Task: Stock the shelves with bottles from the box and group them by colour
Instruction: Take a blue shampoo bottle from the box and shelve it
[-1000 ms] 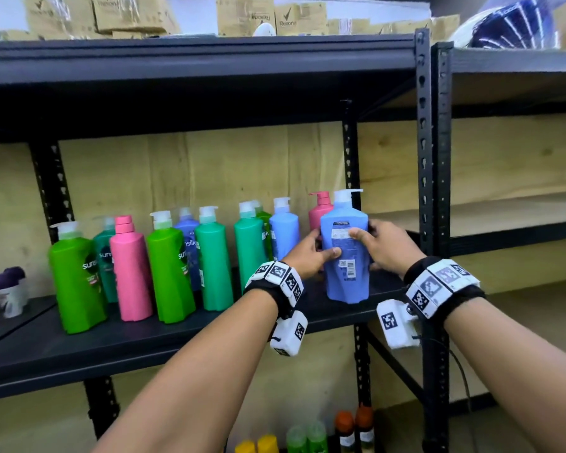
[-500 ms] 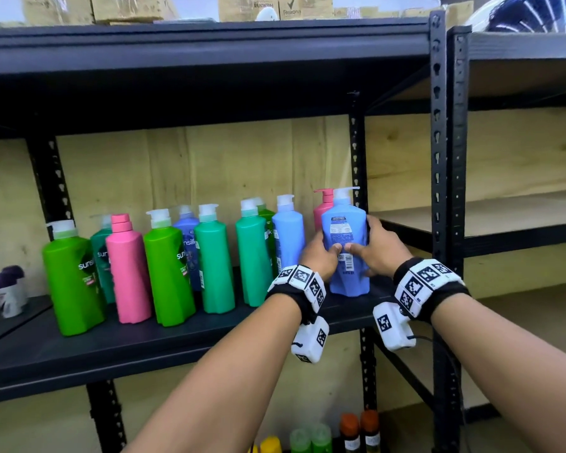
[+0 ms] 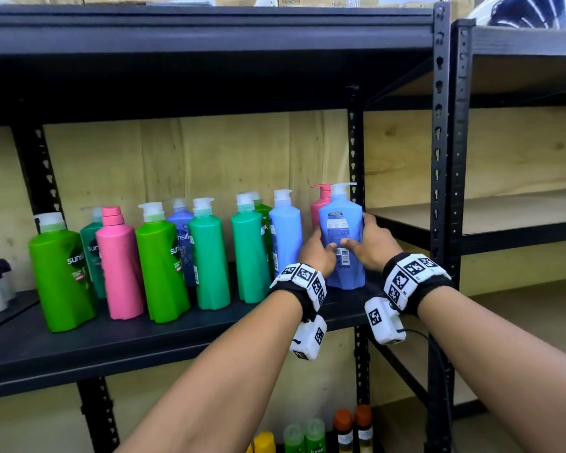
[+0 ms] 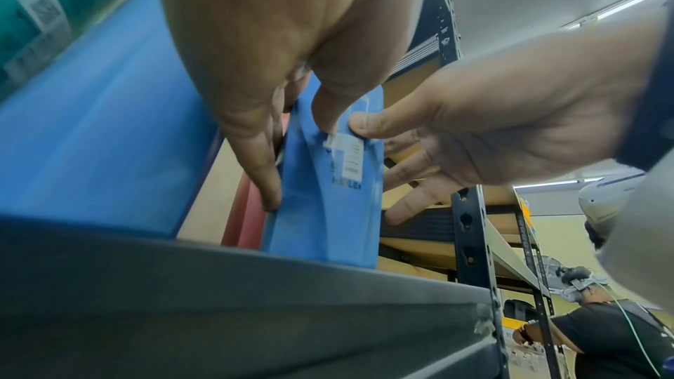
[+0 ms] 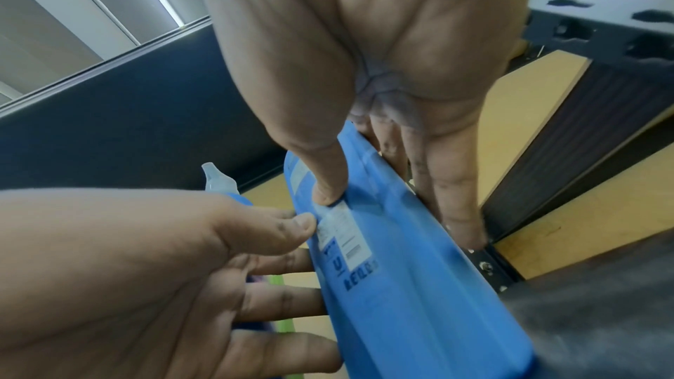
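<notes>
A blue pump bottle stands at the right end of the dark shelf, its back label toward me. My left hand holds its left side and my right hand its right side, both thumbs pressed on the label. The left wrist view shows the blue bottle between my left hand and right hand. From the right wrist, the blue bottle lies under my right hand's thumb. A pink bottle stands right behind it, a lighter blue bottle to its left.
Green, teal, pink and blue bottles line the shelf to the left. A black upright post borders the shelf on the right, with bare wooden shelves beyond. Small bottles stand on a lower level. Another person works nearby.
The blue bottle has gone further back on the shelf, close in front of the pink one. Both hands stayed on it and my view has come closer.
</notes>
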